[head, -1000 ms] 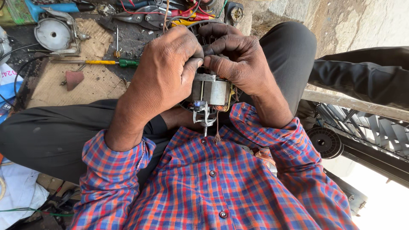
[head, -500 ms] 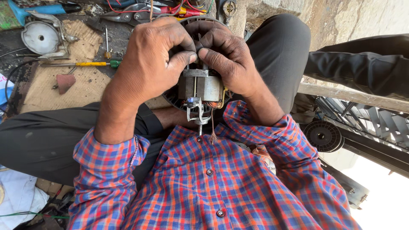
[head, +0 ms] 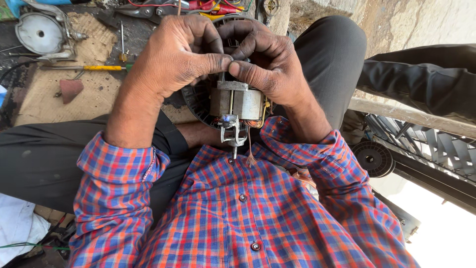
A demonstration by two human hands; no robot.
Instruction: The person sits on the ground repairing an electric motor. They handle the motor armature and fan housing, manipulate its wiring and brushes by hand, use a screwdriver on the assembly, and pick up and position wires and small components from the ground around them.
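I hold a small electric motor (head: 237, 103) in front of my chest, with a metal laminated core, copper windings and a bracket with the shaft pointing at my checked shirt. My left hand (head: 181, 52) grips its left side and top. From the other side, my right hand (head: 270, 64) closes over it. Both thumb tips meet at the motor's top edge. A round black ribbed part (head: 198, 105) lies behind the motor, partly hidden by my hands.
A yellow-handled screwdriver (head: 101, 68) and a round metal cover (head: 39, 32) lie on the cardboard at the upper left. Red-handled tools (head: 218, 7) are at the top. On the right are a black wheel (head: 372, 159), a metal grille (head: 426, 144) and another person's dark trouser leg (head: 421, 79).
My fingers have shifted on the motor and the thumb tips now meet at its top. The motor stays in front of my chest, barely moved.
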